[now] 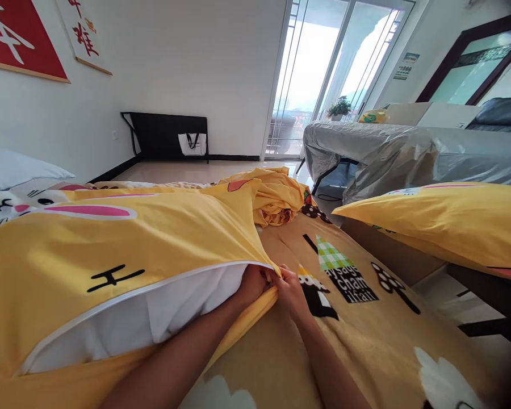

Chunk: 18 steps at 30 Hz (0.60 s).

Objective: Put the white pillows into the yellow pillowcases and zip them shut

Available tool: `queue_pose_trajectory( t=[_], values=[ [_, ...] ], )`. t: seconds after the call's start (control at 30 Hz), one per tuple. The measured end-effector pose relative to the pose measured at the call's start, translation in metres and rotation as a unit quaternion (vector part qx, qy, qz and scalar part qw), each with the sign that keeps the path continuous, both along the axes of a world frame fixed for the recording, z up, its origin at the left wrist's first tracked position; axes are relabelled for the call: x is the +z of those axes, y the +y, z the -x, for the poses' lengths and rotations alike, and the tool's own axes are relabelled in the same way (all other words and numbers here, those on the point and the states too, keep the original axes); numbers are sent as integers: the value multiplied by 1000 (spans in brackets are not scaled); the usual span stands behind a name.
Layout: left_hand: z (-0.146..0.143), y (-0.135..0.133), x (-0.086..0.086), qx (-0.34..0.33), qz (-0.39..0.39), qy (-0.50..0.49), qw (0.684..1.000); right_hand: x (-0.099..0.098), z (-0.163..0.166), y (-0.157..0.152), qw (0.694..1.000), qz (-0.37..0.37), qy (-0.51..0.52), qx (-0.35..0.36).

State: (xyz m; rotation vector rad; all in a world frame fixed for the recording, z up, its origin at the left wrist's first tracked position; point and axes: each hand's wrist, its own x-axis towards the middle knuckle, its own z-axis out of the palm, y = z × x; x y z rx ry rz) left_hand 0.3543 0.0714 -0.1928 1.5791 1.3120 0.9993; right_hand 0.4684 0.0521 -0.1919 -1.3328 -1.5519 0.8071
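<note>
A yellow pillowcase [187, 233] with a rabbit print lies in front of me, its long side opening edged by a white zipper strip. White pillow filling [153, 318] shows through the gap. My left hand [253, 281] reaches into the right end of this opening, fingers bent around the cloth there and partly hidden by it. Beside it, my right hand [292, 292] pinches the pillowcase's edge at the opening's right corner from outside. Both hands are close together, nearly touching.
The pillowcase lies on a tan patterned bed sheet [357, 335]. Bunched yellow cloth [279, 196] sits beyond it. At right, another yellow pillow [447, 221] rests above a dark frame [481, 295]. Plastic-covered furniture [392, 147] stands behind, near a glass door [323, 74].
</note>
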Motion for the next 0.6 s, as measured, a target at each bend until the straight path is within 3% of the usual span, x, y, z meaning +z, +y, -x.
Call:
queue_pose_trajectory(
  t=[0.17, 0.33, 0.6],
  values=[
    [3, 1, -1, -42, 7, -7, 999, -7, -6, 6, 993, 0, -102, -63],
    [6, 1, -3, -69, 28, -7, 997, -8, -9, 8, 973, 65, -217, -45],
    [3, 4, -9, -73, 50, -1, 996, -8, -12, 7, 963, 53, -263, -23]
  ],
)
